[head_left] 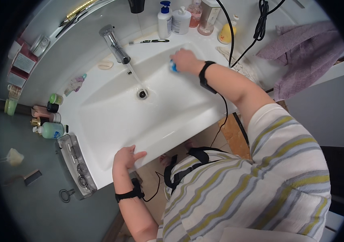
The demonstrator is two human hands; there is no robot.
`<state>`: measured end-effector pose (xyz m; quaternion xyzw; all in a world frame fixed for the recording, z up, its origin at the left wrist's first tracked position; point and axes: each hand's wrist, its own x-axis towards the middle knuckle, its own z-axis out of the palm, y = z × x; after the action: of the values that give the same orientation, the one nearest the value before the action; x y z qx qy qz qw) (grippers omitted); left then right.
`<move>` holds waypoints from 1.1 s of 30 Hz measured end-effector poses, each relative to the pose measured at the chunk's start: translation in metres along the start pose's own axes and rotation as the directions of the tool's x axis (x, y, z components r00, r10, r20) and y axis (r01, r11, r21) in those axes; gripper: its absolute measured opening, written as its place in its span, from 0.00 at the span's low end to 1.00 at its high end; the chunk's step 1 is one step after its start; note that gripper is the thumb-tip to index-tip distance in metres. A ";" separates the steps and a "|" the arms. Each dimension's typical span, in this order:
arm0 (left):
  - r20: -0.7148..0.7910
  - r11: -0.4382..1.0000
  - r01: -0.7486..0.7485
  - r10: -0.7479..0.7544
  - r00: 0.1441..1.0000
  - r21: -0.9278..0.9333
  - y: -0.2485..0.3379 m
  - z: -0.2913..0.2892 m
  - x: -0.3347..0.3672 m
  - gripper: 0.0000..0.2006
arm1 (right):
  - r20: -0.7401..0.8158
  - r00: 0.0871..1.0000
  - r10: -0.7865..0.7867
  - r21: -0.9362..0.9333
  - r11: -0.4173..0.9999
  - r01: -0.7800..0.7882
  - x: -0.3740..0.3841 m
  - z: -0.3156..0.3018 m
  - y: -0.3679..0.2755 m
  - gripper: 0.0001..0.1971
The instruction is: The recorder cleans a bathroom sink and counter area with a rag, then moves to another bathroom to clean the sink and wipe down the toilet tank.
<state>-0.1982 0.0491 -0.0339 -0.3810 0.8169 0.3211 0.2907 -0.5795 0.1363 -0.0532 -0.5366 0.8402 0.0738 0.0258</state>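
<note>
Our right hand point(187, 61) curls around a blue item point(174, 66) at its left; our left hand point(126, 157) spreads at the washbasin's front rim point(176, 135).

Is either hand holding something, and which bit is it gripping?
The right hand holds a small blue thing, mostly covered, so the part gripped can't be told. The left hand, at the sink's front rim, shows nothing held.
</note>
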 end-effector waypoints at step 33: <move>-0.048 0.989 -0.053 0.060 0.997 0.137 -0.011 0.007 0.012 0.30 | 0.353 0.723 -0.594 0.358 0.800 0.482 0.015 0.074 -0.156 0.18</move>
<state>-0.1937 0.0437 -0.0505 -0.3453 0.8546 0.2629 0.2852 -0.4469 0.0695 -0.1434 -0.7192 0.6195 0.0819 0.3038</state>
